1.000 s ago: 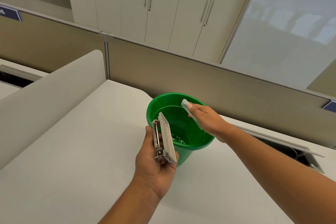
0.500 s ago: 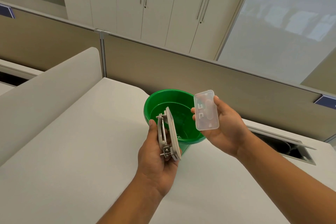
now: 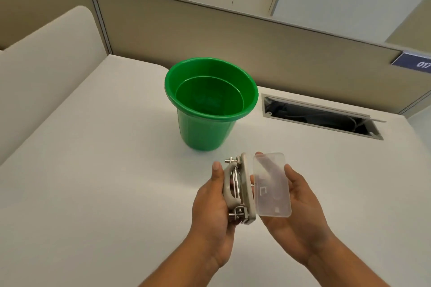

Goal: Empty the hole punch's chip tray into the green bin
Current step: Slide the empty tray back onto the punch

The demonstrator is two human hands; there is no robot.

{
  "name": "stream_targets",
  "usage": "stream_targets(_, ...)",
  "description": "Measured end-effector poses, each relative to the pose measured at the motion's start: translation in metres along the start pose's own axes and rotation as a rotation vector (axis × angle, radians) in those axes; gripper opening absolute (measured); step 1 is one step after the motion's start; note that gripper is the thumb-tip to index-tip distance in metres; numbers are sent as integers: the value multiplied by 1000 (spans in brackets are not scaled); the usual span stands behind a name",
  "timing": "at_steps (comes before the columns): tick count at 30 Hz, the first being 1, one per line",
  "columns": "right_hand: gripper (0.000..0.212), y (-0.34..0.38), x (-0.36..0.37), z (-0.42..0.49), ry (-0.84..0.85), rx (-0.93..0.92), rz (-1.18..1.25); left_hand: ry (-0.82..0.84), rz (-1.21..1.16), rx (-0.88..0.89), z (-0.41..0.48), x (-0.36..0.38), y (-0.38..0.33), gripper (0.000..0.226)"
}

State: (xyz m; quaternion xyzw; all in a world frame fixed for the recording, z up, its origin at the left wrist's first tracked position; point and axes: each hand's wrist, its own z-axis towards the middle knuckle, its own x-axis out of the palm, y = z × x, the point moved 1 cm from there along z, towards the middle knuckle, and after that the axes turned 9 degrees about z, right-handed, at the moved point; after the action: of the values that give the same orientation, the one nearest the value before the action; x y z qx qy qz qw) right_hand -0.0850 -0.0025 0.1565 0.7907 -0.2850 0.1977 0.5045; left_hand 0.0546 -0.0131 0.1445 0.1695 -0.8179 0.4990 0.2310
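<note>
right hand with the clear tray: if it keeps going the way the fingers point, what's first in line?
Probably the hole punch: the right hand holds the clear tray with its edge almost against the punch's base, gripped by the left hand. The green bin stands further off; depth is unclear.

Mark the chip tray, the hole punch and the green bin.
chip tray [image 3: 272, 184], head view, clear flat face.
hole punch [image 3: 246, 190], head view, grey base edge.
green bin [image 3: 205, 134], head view, outer wall.

Can't make out the green bin [image 3: 205, 133] bottom – too blurry to spot any chips – and the sign [image 3: 414, 63] gets chopped at the right edge.
</note>
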Motion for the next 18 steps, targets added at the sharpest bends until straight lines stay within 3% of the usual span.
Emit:
stream_targets(10, 51, -32, -49, -34, -66, 46, 50, -27, 295, -87, -20, 14, 47, 54)
stream_targets(18, 47, -25, -85, -42, -35, 105, 65, -75, 444, -45, -22, 51, 72, 46)
